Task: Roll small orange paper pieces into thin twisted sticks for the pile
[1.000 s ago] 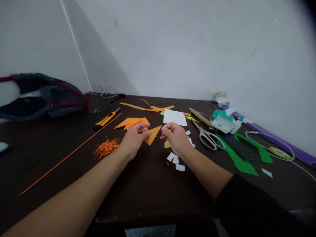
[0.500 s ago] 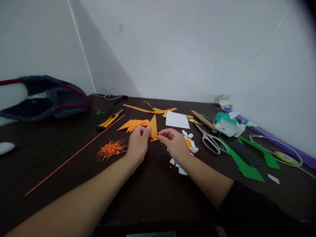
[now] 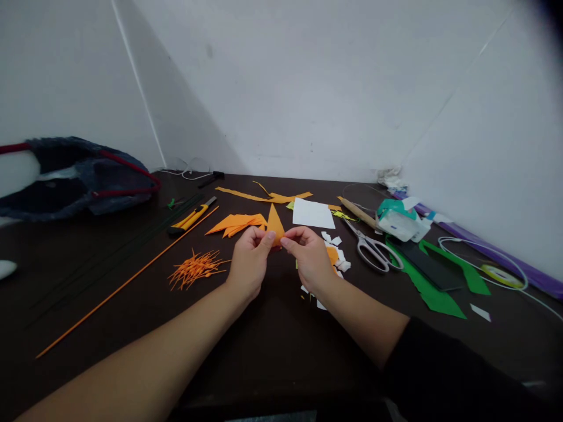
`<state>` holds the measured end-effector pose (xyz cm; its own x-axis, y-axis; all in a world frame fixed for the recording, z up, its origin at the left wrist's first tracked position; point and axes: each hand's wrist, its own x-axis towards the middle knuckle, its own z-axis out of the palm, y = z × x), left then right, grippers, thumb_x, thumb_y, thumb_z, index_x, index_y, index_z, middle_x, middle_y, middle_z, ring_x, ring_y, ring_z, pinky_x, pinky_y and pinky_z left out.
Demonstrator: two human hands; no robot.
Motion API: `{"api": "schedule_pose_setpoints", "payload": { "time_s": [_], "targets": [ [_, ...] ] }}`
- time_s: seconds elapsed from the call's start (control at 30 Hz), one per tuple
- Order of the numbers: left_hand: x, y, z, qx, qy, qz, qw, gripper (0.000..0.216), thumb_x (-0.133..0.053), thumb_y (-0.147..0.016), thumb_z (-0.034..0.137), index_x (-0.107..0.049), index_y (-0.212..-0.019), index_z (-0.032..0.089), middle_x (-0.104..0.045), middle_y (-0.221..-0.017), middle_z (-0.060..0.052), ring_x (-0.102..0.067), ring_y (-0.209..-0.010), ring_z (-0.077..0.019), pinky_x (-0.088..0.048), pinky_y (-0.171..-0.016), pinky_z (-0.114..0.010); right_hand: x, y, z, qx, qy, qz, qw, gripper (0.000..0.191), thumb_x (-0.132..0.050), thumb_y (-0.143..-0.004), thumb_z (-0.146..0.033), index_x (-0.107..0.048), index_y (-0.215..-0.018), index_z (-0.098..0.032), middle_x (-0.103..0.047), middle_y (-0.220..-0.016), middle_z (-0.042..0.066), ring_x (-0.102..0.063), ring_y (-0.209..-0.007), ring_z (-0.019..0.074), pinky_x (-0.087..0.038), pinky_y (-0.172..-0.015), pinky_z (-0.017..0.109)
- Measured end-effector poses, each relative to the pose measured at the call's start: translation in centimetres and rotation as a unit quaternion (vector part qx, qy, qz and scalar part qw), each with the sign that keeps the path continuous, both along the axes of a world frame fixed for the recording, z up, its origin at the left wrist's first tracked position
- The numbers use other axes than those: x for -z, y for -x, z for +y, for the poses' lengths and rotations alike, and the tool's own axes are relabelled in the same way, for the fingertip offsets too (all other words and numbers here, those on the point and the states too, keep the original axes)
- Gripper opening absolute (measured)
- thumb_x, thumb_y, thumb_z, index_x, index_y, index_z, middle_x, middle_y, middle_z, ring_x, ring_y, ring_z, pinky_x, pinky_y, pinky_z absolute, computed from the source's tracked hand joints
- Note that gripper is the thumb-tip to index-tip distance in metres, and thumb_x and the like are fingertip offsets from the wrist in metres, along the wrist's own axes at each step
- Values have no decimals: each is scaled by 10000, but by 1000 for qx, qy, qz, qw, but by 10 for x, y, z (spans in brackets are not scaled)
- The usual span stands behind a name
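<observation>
Between my hands stands a pointed orange paper piece (image 3: 275, 220), its tip up. My left hand (image 3: 251, 258) pinches its lower left edge between thumb and fingers. At the lower right corner, my right hand (image 3: 308, 252) is closed on the same piece. My fingers hide the bottom of the paper. Just behind my left hand lies a stack of orange paper petals (image 3: 235, 223). A heap of thin orange strands (image 3: 196, 269) rests to the left of that hand. White paper scraps (image 3: 341, 261) lie beside and partly behind my right hand.
A yellow utility knife (image 3: 192, 217) and a long orange stick (image 3: 127, 282) lie at left. White paper (image 3: 313, 213) and orange strips (image 3: 246, 194) are farther back. Scissors (image 3: 373, 249), green paper (image 3: 433, 290), a dark flat slab (image 3: 428, 266) and a tissue pack (image 3: 401, 221) lie right.
My right hand has moved in to the paper's lower right corner and now grips it. The orange piece has tilted and its lower part is drawn together. The view has shifted slightly.
</observation>
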<state>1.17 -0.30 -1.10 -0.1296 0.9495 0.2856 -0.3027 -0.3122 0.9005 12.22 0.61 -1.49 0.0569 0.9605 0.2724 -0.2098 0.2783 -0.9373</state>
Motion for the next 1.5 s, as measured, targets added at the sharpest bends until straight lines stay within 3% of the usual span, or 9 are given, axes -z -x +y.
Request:
{"api": "schedule_pose_setpoints", "payload": {
  "time_s": [0.2, 0.4, 0.5, 0.67, 0.77, 0.9, 1.07, 1.2, 1.5],
  "targets": [
    [1, 2, -1, 7, 4, 8, 1000, 230, -677, -657, 208, -453, -629, 168, -446, -570, 62, -447, -541, -76, -392, -564, -214, -3, -5, 2, -82, 36, 122, 989, 197, -692, -600, -164, -575, -754, -197, -541, -738, -32, -533, -674, 103, -457, -666, 272],
    [2, 3, -1, 12, -12, 15, 1000, 255, -667, -630, 144, -415, -608, 175, -448, -584, 57, -449, -558, -82, -376, -555, -212, -4, -11, 3, -123, 72, 104, 984, 234, -715, -608, -209, -610, -815, -185, -591, -798, 6, -567, -737, 129, -470, -710, 308],
    [0, 4, -2, 9, -15, 37, 999, 251, -668, -620, 143, -420, -594, 174, -458, -579, 58, -454, -556, -83, -369, -549, -212, -4, -13, 3, -95, 61, 58, 992, 194, -718, -603, -258, -607, -735, -168, -609, -733, 10, -574, -684, 135, -478, -700, 331],
    [-3, 3, -4, 33, -26, 68, 997, 234, -663, -642, 157, -435, -591, 169, -503, -602, 54, -462, -558, -78, -370, -558, -209, -4, -16, 3, 24, -15, -97, 995, 132, -655, -656, -282, -622, -734, -180, -627, -707, 16, -574, -656, 139, -476, -644, 310],
    [-2, 4, -3, 47, -9, 62, 997, 211, -670, -635, 173, -459, -644, 176, -539, -642, 47, -497, -582, -91, -396, -585, -224, -8, -21, 2, 73, -73, -210, 972, 76, -611, -683, -250, -629, -735, -197, -646, -747, 21, -575, -632, 137, -470, -606, 296],
    [-5, 11, 0, 66, 30, 59, 996, 293, -656, -661, 223, -498, -908, 214, -597, -762, 24, -556, -684, -122, -424, -655, -252, -15, -29, 2, 62, -128, -304, 942, 34, -585, -694, -207, -613, -713, -211, -634, -695, -6, -562, -584, 121, -458, -584, 271],
    [-14, 25, 4, 118, 31, 275, 954, 161, -604, -697, 280, -635, -822, 183, -634, -804, -35, -569, -749, -174, -420, -700, -293, -19, -36, 4, 15, -201, -428, 881, 63, -569, -707, -167, -605, -696, -218, -601, -668, -19, -526, -600, 114, -411, -583, 251],
    [-20, 28, 4, 103, 7, 386, 917, 138, -590, -677, 246, -693, -763, 212, -662, -781, -44, -587, -753, -212, -429, -695, -321, -20, -36, 3, -12, -247, -481, 841, 124, -543, -719, -123, -621, -717, -219, -591, -709, -1, -530, -658, 123, -405, -613, 253],
    [-27, 30, -1, 153, 73, 298, 940, 143, -611, -673, 288, -711, -739, 211, -689, -778, -60, -595, -749, -204, -426, -695, -317, -22, -35, 1, -11, -275, -502, 820, 182, -509, -744, -119, -643, -760, -242, -620, -781, 10, -547, -750, 153, -422, -681, 290]
  ]
}}
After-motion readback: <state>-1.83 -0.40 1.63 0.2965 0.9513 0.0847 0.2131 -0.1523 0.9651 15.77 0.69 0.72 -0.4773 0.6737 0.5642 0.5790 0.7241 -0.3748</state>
